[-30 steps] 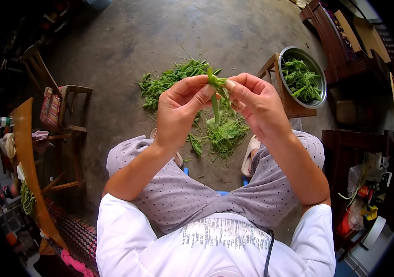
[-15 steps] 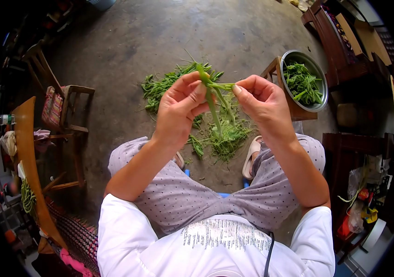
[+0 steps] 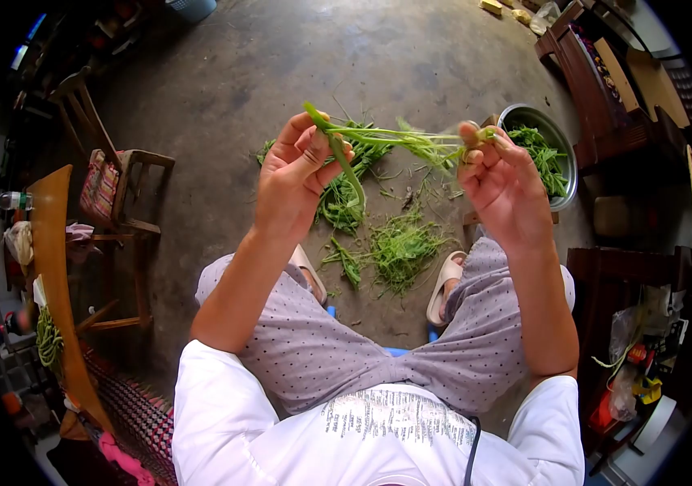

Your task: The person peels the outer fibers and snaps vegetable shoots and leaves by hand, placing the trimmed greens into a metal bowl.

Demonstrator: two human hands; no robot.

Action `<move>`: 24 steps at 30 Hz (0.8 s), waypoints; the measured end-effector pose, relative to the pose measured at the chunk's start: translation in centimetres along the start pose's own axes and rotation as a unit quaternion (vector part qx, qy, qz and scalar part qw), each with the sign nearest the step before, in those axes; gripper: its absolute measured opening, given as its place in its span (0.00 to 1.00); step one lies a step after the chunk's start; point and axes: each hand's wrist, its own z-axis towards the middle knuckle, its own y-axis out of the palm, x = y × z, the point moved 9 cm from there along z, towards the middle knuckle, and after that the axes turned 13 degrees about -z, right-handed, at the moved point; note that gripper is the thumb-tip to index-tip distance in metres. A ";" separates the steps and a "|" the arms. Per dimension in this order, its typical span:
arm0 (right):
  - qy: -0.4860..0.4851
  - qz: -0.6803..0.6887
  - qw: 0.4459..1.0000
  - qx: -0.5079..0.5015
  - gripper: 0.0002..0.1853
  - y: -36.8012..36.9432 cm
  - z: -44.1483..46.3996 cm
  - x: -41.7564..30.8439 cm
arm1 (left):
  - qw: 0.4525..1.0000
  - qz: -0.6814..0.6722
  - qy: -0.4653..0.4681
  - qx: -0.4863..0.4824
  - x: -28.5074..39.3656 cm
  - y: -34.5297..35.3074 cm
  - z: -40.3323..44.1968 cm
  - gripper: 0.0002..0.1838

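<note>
Between thumb and fingers, my left hand (image 3: 293, 166) pinches a green stem (image 3: 350, 174) whose lower part hangs down. Thin pale green strands (image 3: 395, 138) stretch from it across to my right hand (image 3: 508, 178), whose thumb and fingertips are closed on their far end. Below and behind the left hand lies a pile of leafy greens (image 3: 342, 202) on the floor. A looser heap of thin tendrils (image 3: 403, 251) lies nearer my feet, with a small bunch of greens (image 3: 348, 263) beside it. Behind my right hand, a metal basin (image 3: 570, 174) holds more greens.
A wooden chair (image 3: 111, 178) with a patterned cushion stands at the left, near a wooden tabletop edge (image 3: 54, 267). Dark wooden furniture (image 3: 593, 105) is at the right. My sandalled feet (image 3: 447, 287) rest on the concrete floor. A blue container (image 3: 192, 8) is at the top.
My hands have moved apart, left hand leftward and right hand rightward. The strands between them now stretch out long, and more of the floor piles shows.
</note>
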 end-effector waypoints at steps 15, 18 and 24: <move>-0.115 0.047 0.992 -0.023 0.05 -2.0 -2.7 -9.9 | 0.993 0.042 0.097 0.057 4.9 -3.3 1.0 0.15; -0.159 0.032 0.987 -0.013 0.06 -1.3 -3.2 -11.5 | 0.986 0.117 0.095 0.066 4.6 -1.8 0.7 0.16; -0.145 0.002 0.983 -0.116 0.10 0.3 -2.8 -11.4 | 0.993 0.101 0.012 0.058 2.1 -0.8 0.3 0.12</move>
